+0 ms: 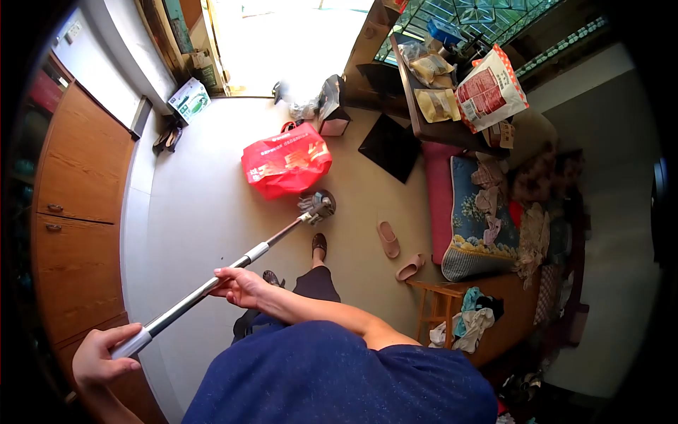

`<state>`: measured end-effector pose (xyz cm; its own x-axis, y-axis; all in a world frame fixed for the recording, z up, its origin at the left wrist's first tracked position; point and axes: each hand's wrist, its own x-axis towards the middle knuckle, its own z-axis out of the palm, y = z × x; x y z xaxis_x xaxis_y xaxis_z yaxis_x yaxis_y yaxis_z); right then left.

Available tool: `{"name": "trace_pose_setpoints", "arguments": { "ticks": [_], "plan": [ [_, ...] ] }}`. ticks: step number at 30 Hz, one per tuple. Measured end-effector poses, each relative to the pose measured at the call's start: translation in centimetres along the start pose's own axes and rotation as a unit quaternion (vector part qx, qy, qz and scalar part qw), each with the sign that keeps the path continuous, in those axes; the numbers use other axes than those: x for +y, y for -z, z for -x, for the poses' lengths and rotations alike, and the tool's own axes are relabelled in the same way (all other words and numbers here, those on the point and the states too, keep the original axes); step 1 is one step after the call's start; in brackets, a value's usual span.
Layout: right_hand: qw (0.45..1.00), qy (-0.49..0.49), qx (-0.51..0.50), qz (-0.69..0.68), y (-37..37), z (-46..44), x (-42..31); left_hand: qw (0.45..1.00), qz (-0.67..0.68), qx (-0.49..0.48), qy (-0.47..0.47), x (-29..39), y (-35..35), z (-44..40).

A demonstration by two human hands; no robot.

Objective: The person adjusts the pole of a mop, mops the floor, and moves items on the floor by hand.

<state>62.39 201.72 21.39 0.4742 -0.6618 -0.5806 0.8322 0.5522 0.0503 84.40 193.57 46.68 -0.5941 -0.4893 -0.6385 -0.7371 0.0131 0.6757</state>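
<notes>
A long-handled mop [180,311] slants across the view, its silver pole running from lower left up to the centre. My left hand [102,357] is closed around the white grip at the pole's near end. Farther along, my right hand [244,288] holds the pole with fingers curled about it, palm partly turned up. The round mop head [321,205] with grey strands rests on the floor, close to the lower right corner of a red bag [286,161]. Just below the mop head is one of my shoes [320,246].
Pink slippers [388,240] lie on the floor, right of my feet. A wooden stool [434,304] with clothes stands beside a cushioned bench [480,219]. A dark flat panel [390,148] lies near the table [417,113]. Wooden cabinets [81,162] line the left; a bright doorway [289,42] is ahead.
</notes>
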Motion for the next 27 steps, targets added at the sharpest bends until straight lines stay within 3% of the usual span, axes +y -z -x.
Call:
{"name": "trace_pose_setpoints", "arguments": {
  "ticks": [6,17,19,23,25,27],
  "plan": [
    [0.994,0.053,0.095,0.012,4.8,2.5,-4.4,0.999,0.047,-0.017,0.01,1.6,-4.2,-5.4],
    [0.969,0.147,0.167,0.109,12.6,10.0,-23.5,0.998,0.04,0.008,-0.053,10.8,-14.1,-19.8],
    [0.96,0.163,0.194,0.121,13.6,10.0,-26.8,0.995,0.041,0.003,-0.094,11.1,-15.3,-22.9],
    [0.93,0.213,0.268,0.135,16.0,9.0,-34.2,0.995,0.047,-0.011,-0.09,12.7,-16.2,-30.5],
    [0.912,0.239,0.306,0.132,16.6,8.3,-37.8,0.988,0.068,-0.017,-0.137,13.0,-16.0,-34.7],
    [0.89,0.269,0.348,0.117,16.7,7.8,-41.2,0.984,0.121,-0.046,-0.124,14.0,-15.4,-38.8]
  ]
}}
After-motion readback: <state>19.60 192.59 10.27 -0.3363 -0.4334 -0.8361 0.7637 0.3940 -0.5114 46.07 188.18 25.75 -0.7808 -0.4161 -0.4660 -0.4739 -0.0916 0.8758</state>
